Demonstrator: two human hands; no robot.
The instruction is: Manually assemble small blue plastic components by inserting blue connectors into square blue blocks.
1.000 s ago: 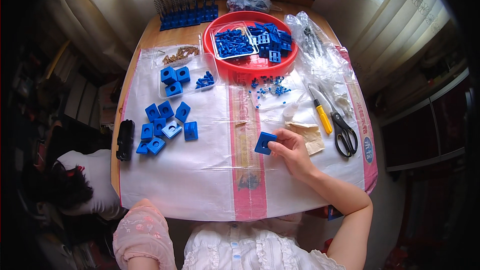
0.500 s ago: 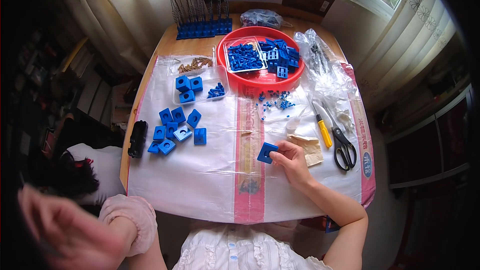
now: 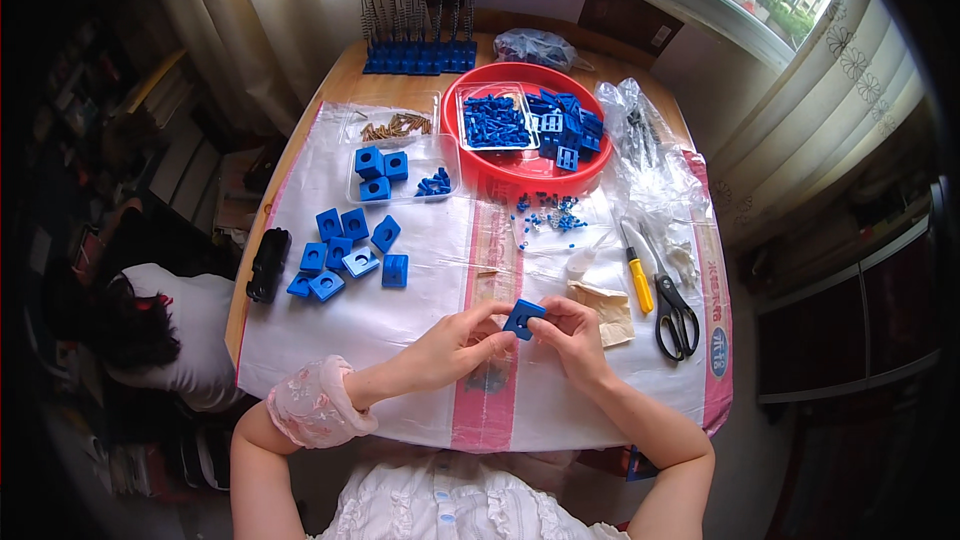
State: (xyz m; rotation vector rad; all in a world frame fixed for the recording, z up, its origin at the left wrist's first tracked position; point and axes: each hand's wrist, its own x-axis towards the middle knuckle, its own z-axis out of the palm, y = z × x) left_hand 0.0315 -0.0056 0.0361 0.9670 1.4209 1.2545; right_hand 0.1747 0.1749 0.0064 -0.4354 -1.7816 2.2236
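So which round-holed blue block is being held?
The round-holed blue block in the right hand; the others lie on the white sheet or in the clear tray.

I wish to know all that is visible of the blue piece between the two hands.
The blue piece is a squarish block, apparently plastic, with a dark round opening in its face. It is held tilted over the white sheet. The right hand pinches its right side, thumb on the face; the left hand reaches its left edge, but whether it grips is unclear.
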